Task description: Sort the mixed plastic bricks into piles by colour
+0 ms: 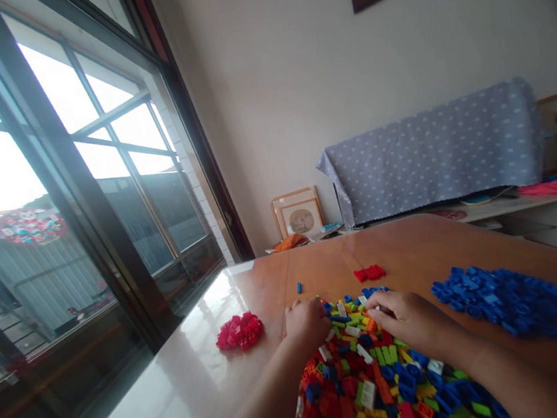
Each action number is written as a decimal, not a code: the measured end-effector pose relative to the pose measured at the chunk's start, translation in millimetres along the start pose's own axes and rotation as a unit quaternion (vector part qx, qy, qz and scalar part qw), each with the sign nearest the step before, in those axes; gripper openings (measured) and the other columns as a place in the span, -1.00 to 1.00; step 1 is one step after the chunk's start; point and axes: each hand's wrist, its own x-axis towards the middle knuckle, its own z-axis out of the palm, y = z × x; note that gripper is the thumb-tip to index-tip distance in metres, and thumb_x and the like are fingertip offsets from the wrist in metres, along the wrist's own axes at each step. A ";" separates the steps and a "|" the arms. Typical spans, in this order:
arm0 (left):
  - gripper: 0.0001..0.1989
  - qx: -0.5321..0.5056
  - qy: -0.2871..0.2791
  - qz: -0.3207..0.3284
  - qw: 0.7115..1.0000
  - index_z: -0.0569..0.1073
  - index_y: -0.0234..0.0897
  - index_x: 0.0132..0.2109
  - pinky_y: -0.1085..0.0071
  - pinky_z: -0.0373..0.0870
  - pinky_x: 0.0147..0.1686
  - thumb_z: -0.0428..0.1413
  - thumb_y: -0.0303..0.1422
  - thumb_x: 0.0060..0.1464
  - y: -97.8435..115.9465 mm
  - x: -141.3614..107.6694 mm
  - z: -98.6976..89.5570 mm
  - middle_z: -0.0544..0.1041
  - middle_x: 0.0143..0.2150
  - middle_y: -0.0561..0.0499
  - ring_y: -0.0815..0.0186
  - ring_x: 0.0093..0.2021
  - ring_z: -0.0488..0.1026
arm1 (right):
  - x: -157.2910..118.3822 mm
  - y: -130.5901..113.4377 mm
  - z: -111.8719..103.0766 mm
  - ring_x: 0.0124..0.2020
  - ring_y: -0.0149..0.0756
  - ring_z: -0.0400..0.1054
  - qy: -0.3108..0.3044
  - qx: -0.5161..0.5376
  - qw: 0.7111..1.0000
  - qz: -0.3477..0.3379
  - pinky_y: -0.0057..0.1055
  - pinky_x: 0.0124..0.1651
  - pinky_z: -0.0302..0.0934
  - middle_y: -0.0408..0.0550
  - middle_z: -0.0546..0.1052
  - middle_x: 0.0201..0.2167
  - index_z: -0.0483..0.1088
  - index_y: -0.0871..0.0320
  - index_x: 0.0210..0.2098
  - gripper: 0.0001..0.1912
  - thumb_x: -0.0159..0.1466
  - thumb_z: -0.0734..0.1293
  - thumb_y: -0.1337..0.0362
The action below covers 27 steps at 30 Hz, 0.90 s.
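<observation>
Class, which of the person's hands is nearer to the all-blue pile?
Right: the right hand lies to the left of the all-blue pile, while the left hand is farther left.

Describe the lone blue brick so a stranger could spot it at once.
On the brown table, find the multicoloured brick pile, then look just beyond the left hand. The small blue brick there sits alone, unlike the red bricks grouped to its right.

Left fingers (314, 307) and right fingers (380, 301) are at mixed bricks (384, 375), between a red pile (239, 331) and blue pile (505, 298).
</observation>
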 end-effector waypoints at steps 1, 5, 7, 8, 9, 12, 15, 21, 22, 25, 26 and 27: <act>-0.88 -0.005 0.008 -0.001 1.000 0.52 -0.18 -0.29 0.32 0.23 -0.18 0.17 -0.42 -0.06 -1.9 -1.6 -1.7 0.58 -0.30 -0.03 0.14 -0.15 0.44 | 0.7 2.3 1.6 -0.36 -0.26 0.45 0.001 -0.002 1.000 0.000 -0.42 -0.25 0.18 -0.14 0.59 -0.41 0.51 0.02 -0.22 -0.73 0.33 0.18 0.15; -0.86 -0.031 0.052 -0.011 0.998 0.49 -0.18 -0.21 0.41 0.20 -0.28 0.12 -0.40 0.03 -23.2 -16.0 -12.3 0.56 -0.15 -0.02 0.25 -0.19 0.44 | 4.9 13.4 11.1 -0.39 -0.24 0.44 0.001 -0.002 1.000 0.003 -0.41 -0.31 0.16 -0.13 0.59 -0.42 0.52 0.01 -0.20 -0.72 0.31 0.19 0.13; -0.88 -0.058 0.094 -0.030 0.993 0.47 -0.17 -0.21 0.44 0.17 -0.34 0.10 -0.39 0.06 -42.5 -27.1 -17.9 0.55 -0.17 0.01 0.30 -0.25 0.43 | 5.6 14.7 12.8 -0.40 -0.23 0.44 -0.001 0.003 1.000 0.003 -0.40 -0.31 0.17 -0.12 0.59 -0.43 0.52 0.01 -0.20 -0.71 0.30 0.19 0.12; -0.89 -0.067 0.111 -0.043 0.991 0.45 -0.17 -0.22 0.44 0.15 -0.36 0.10 -0.40 0.07 -54.2 -33.1 -20.5 0.54 -0.18 0.02 0.31 -0.27 0.42 | 5.3 13.8 12.4 -0.40 -0.23 0.44 0.000 0.007 1.000 0.004 -0.40 -0.30 0.18 -0.12 0.59 -0.44 0.52 0.01 -0.20 -0.71 0.30 0.19 0.12; -0.92 -0.070 0.123 -0.056 0.988 0.44 -0.18 -0.24 0.45 0.14 -0.37 0.10 -0.40 0.07 -67.0 -39.4 -23.0 0.53 -0.20 0.03 0.32 -0.29 0.40 | 4.6 12.1 11.1 -0.40 -0.23 0.44 0.001 0.012 1.000 0.006 -0.40 -0.30 0.19 -0.12 0.59 -0.45 0.53 0.02 -0.22 -0.71 0.29 0.19 0.12; -0.94 -0.052 0.157 -0.093 0.982 0.41 -0.21 -0.28 0.45 0.14 -0.36 0.11 -0.44 0.04 -109.6 -58.2 -28.5 0.51 -0.29 0.04 0.31 -0.30 0.39 | 1.6 4.9 5.3 -0.41 -0.22 0.44 0.003 0.024 1.000 0.009 -0.40 -0.29 0.21 -0.12 0.59 -0.46 0.53 0.02 -0.24 -0.71 0.28 0.20 0.10; -0.92 -0.042 0.175 -0.141 0.973 0.40 -0.24 -0.29 0.45 0.13 -0.38 0.11 -0.48 0.02 -151.1 -74.4 -28.5 0.47 -0.37 0.06 0.32 -0.35 0.37 | -0.8 0.1 1.8 -0.39 -0.21 0.44 -0.003 0.022 1.000 0.000 -0.39 -0.28 0.21 -0.12 0.59 -0.44 0.52 0.00 -0.23 -0.71 0.30 0.19 0.11; -0.88 -0.086 0.205 -0.201 0.954 0.40 -0.27 -0.27 0.47 0.20 -0.35 0.11 -0.53 -0.01 -196.3 -87.6 -11.1 0.47 -0.37 0.05 0.32 -0.34 0.41 | 0.8 6.5 11.6 -0.44 -0.24 0.41 -0.016 -0.011 1.000 -0.001 -0.41 -0.34 0.16 -0.14 0.54 -0.49 0.51 0.01 -0.25 -0.70 0.32 0.17 0.10; -0.86 -0.094 0.209 -0.205 0.952 0.41 -0.28 -0.24 0.47 0.22 -0.34 0.12 -0.51 -0.01 -198.8 -87.5 -7.8 0.49 -0.35 0.04 0.32 -0.33 0.42 | 1.7 9.0 14.3 -0.46 -0.25 0.40 -0.011 -0.015 1.000 0.002 -0.41 -0.36 0.14 -0.15 0.53 -0.51 0.50 0.01 -0.26 -0.70 0.31 0.17 0.09; -0.80 -0.113 0.223 -0.216 0.944 0.39 -0.28 -0.15 0.47 0.26 -0.34 0.11 -0.49 0.02 -203.3 -85.8 0.3 0.51 -0.31 0.02 0.32 -0.32 0.46 | 4.3 16.6 21.1 -0.49 -0.26 0.37 0.008 -0.019 1.000 0.008 -0.42 -0.40 0.11 -0.16 0.51 -0.54 0.50 0.02 -0.30 -0.70 0.29 0.18 0.07; -0.79 -0.118 0.227 -0.220 0.941 0.38 -0.28 -0.14 0.47 0.26 -0.35 0.09 -0.50 0.03 -204.4 -85.2 2.3 0.51 -0.32 0.02 0.32 -0.34 0.46 | 4.9 18.9 22.8 -0.49 -0.26 0.38 0.010 -0.017 1.000 0.005 -0.42 -0.40 0.11 -0.17 0.51 -0.54 0.50 0.02 -0.29 -0.70 0.29 0.18 0.06; -0.79 -0.122 0.232 -0.225 0.938 0.37 -0.28 -0.13 0.47 0.26 -0.37 0.08 -0.50 0.03 -205.3 -84.5 3.8 0.51 -0.33 0.03 0.32 -0.35 0.46 | 5.4 21.0 24.0 -0.48 -0.26 0.38 0.010 -0.017 1.000 0.002 -0.42 -0.39 0.11 -0.17 0.51 -0.54 0.50 0.02 -0.28 -0.70 0.29 0.18 0.06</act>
